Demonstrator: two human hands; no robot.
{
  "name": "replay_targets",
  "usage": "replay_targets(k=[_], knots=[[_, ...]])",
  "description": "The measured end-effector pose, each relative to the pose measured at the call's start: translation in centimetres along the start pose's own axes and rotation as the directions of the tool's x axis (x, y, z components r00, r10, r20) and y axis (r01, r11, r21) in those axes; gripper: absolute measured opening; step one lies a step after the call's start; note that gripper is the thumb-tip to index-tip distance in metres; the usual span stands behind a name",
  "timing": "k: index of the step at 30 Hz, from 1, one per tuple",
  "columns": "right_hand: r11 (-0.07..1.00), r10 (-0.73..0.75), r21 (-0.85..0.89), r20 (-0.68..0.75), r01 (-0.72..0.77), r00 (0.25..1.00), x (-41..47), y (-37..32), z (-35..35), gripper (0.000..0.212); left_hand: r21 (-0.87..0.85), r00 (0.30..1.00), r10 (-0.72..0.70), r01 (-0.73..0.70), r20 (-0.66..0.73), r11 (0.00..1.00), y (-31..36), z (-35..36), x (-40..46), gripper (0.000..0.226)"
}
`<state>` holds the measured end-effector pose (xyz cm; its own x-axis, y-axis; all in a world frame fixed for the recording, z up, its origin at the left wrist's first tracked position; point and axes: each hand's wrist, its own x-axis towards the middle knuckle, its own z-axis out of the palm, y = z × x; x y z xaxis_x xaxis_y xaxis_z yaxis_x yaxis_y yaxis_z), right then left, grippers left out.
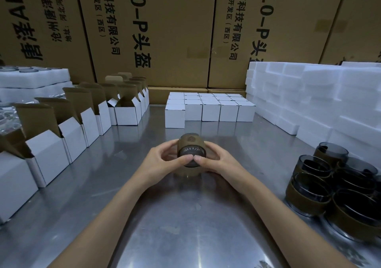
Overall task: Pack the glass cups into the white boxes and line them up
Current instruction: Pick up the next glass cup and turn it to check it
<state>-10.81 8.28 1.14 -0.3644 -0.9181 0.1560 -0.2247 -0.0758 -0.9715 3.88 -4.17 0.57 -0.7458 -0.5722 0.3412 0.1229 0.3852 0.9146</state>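
Both sets of fingers (186, 159) wrapped round one sleeved glass cup (191, 153), probably seating the sleeve; next it goes left into an open white box (48, 154).

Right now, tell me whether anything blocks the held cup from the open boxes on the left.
Nothing visible does. Both hands, left hand and right hand, hold the glass cup over bare metal table; the nearest open white boxes stand unobstructed with flaps up.

a dark glass cup (191, 151) in a brown sleeve lies tilted at table centre; closed white boxes (210, 109) stand in rows behind, open boxes (61, 135) line the left.
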Motion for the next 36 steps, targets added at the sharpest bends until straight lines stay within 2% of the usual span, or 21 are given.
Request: replay_targets(k=[3, 8, 11, 15, 18, 23, 28, 31, 36], knots=[[0.999, -0.032, 0.023, 0.006, 0.032, 0.999, 0.0, 0.1, -0.2, 0.059, 0.013, 0.999, 0.041, -0.041, 0.01, 0.999, 0.0, -0.2, 0.1, 0.061], [0.998, -0.044, 0.035, 0.029, 0.043, 0.999, 0.2, 0.2, -0.1, 0.062, 0.059, 0.998, 0.066, -0.066, 0.013, 0.996, -0.1, -0.3, 0.2, 0.066], [0.999, -0.042, 0.018, -0.002, 0.042, 0.999, 0.4, 0.6, -0.1, 0.061, 0.21, 0.997, 0.073, -0.071, -0.003, 0.975, 0.2, -0.4, 0.2, 0.079], [0.997, -0.061, -0.047, -0.043, 0.059, 0.997, 0.7, 0.8, 0.1, 0.061, 0.374, 0.981, 0.195, -0.171, -0.026, 0.912, 0.1, 0.1, 0.2, 0.067], [0.995, -0.077, -0.063, -0.059, 0.074, 0.995, 0.8, 0.9, 0.2, 0.072, 0.334, 0.983, 0.169, -0.137, -0.07, 0.933, -0.2, 0.1, 0.1, 0.061], [0.997, -0.054, 0.047, -0.053, 0.056, 0.997, 0.7, 0.8, 0.1, 0.062, 0.263, 0.995, 0.084, -0.067, -0.053, 0.962, -0.8, 0.1, 0.2, 0.06], [0.995, -0.092, 0.036, -0.101, 0.096, 0.991, 0.8, 0.9, 0.3, 0.058, 0.343, 0.991, 0.127, -0.108, -0.033, 0.933, -0.4, 0.3, 0.1, 0.072], [0.994, -0.11, 0.006, -0.108, 0.112, 0.988, 0.7, 0.8, 0.2, 0.058, 0.389, 0.985, 0.166, -0.138, -0.04, 0.911, -0.1, 0.4, 0.2, 0.064], [0.997, -0.059, 0.051, -0.028, 0.06, 0.998, 0.6, 0.7, 0.3, 0.069, 0.283, 0.991, 0.107, -0.081, -0.078, 0.956, -0.2, 0.3, 0.1, 0.059]])
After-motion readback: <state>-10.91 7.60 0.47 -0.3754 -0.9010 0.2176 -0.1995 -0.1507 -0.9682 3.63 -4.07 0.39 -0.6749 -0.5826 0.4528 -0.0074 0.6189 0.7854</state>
